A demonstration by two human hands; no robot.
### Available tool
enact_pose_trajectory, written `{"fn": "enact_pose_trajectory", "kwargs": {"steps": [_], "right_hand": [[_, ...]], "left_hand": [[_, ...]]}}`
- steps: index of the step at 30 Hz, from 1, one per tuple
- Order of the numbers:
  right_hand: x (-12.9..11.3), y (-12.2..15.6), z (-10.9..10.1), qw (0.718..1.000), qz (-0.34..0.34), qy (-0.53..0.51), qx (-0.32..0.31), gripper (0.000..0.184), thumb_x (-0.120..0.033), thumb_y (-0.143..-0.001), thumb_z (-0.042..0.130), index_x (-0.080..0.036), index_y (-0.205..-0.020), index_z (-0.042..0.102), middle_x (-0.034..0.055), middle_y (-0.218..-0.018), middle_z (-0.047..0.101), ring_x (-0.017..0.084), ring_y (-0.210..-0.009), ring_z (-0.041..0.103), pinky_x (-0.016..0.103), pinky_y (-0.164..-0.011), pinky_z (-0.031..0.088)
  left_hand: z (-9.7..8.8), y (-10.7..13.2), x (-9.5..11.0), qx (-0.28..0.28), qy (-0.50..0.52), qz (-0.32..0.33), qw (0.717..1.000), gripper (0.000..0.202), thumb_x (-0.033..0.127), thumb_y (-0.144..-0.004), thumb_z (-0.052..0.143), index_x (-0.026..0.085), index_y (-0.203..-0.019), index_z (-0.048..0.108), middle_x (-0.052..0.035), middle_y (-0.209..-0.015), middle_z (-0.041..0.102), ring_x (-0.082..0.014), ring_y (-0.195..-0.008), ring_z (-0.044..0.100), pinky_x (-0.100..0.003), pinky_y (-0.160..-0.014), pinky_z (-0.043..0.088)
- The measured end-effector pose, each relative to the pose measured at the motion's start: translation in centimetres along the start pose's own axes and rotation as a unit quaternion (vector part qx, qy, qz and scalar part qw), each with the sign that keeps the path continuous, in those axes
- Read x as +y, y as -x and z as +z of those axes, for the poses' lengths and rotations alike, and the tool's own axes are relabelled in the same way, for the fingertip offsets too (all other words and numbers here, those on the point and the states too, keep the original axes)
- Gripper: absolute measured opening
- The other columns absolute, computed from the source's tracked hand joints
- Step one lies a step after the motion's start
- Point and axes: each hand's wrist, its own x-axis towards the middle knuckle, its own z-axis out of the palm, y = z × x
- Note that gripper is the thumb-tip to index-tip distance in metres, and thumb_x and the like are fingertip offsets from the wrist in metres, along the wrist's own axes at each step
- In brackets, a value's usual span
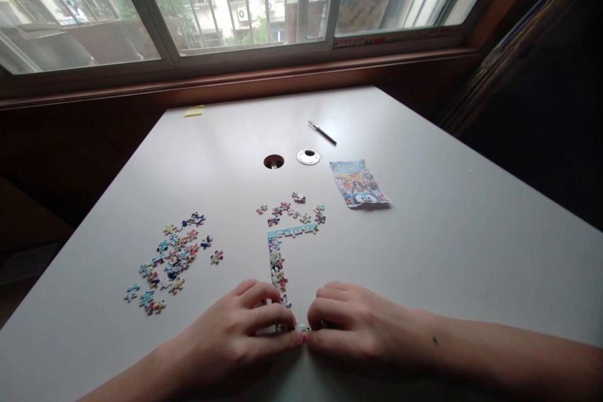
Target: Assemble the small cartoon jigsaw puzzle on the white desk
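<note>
Both my hands rest on the white table (424, 245) at its near edge, fingertips meeting at the lower end of a joined strip of jigsaw border (277, 264). My left hand (240, 330) has its fingers curled and pinches the strip's bottom pieces. My right hand (353, 323) is curled too, its fingertips pressed on the same spot. The strip runs up from my hands and turns right in an L at its top corner (292, 232).
A pile of loose puzzle pieces (172, 260) lies to the left, a smaller scatter (292, 210) above the strip. A printed picture card (358, 183), a pen (322, 132), a round cable hole (274, 161) with its metal cap (308, 157) and a yellow note (194, 111) lie farther back.
</note>
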Motion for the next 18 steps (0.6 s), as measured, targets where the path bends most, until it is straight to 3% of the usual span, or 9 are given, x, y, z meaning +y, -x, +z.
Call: {"fn": "enact_pose_trajectory", "kwargs": {"steps": [6, 13, 18], "right_hand": [[-0.11, -0.12, -0.32, 0.999, -0.001, 0.029, -0.018, 0.014, -0.013, -0.096, 0.050, -0.015, -0.086, 0.061, 0.0055, -0.083, 0.058, 0.015, -0.071, 0.045, 0.032, -0.062, 0.035], [-0.11, -0.08, -0.19, 1.000, 0.009, 0.014, -0.006, 0.016, -0.013, -0.095, 0.050, -0.015, -0.085, 0.062, 0.0085, -0.097, 0.062, 0.016, -0.077, 0.048, 0.031, -0.065, 0.039], [0.09, -0.25, -0.44, 1.000, -0.012, 0.001, -0.003, 0.017, -0.015, -0.097, 0.050, -0.015, -0.088, 0.064, 0.0072, -0.095, 0.064, 0.016, -0.076, 0.050, 0.031, -0.066, 0.039]], "left_hand": [[-0.08, -0.10, 0.09, -0.002, -0.008, -0.002, 1.000, 0.034, 0.015, -0.096, 0.050, 0.018, -0.130, 0.057, -0.0095, -0.107, 0.067, -0.0230, -0.101, 0.054, -0.038, -0.090, 0.046], [-0.08, -0.02, 0.15, -0.004, -0.006, 0.001, 1.000, 0.039, 0.015, -0.095, 0.052, 0.018, -0.134, 0.054, -0.0097, -0.110, 0.067, -0.0245, -0.102, 0.053, -0.038, -0.089, 0.046], [-0.02, -0.04, 0.05, -0.008, -0.012, -0.001, 1.000, 0.034, 0.016, -0.096, 0.051, 0.018, -0.130, 0.057, -0.0101, -0.109, 0.067, -0.0239, -0.102, 0.053, -0.038, -0.090, 0.047]]}}
